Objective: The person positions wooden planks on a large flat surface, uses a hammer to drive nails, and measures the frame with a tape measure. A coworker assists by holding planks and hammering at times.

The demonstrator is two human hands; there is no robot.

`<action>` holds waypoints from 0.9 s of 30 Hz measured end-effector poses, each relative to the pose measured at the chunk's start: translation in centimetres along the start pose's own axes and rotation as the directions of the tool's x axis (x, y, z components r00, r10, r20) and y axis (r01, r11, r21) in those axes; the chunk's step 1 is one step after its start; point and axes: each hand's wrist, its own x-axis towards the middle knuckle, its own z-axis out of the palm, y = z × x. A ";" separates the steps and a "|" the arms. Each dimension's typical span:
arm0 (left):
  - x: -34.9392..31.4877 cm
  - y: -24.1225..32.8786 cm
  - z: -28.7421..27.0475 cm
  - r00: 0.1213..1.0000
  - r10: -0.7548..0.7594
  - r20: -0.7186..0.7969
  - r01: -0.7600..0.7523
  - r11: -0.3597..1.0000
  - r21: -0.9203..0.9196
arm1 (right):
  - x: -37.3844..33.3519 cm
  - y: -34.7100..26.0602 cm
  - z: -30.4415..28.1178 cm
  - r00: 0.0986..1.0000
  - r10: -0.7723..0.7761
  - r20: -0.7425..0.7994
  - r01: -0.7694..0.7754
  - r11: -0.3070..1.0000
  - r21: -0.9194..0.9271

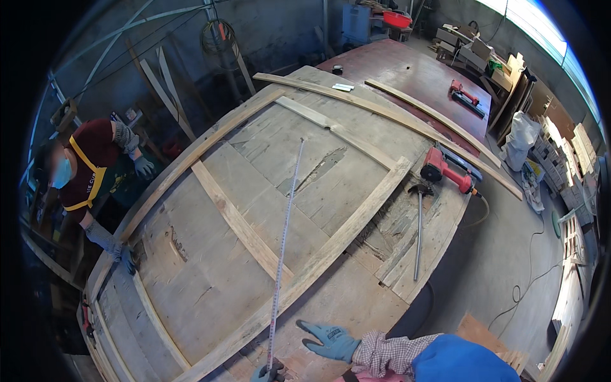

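A tape measure's long blade [284,235] runs out from the near edge, across a slatted wooden frame [344,239], to the middle of the board. My left hand [267,372], in a dark-palmed glove, is closed on the tape measure's near end; the lower edge cuts it off. To its right, my right hand [332,342], in a blue-grey glove with a checked sleeve, rests on the worn wooden tabletop [359,299], fingers spread and nothing in them. The frame has long rails with crosspieces [235,213] between them.
A person [86,162] at the left has one gloved hand [126,258] at the frame's far rail. A red nail gun [445,170] and a hammer [419,232] lie at the right. Another nail gun [466,97] lies on a reddish table [407,63]. Loose strips [394,121] lie at the back.
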 end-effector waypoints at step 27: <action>11.9 18.6 -4.9 0.966 0.259 0.010 -0.111 0.377 0.919 | 24.4 12.5 -10.0 0.897 -0.305 0.319 0.442 0.608 -0.659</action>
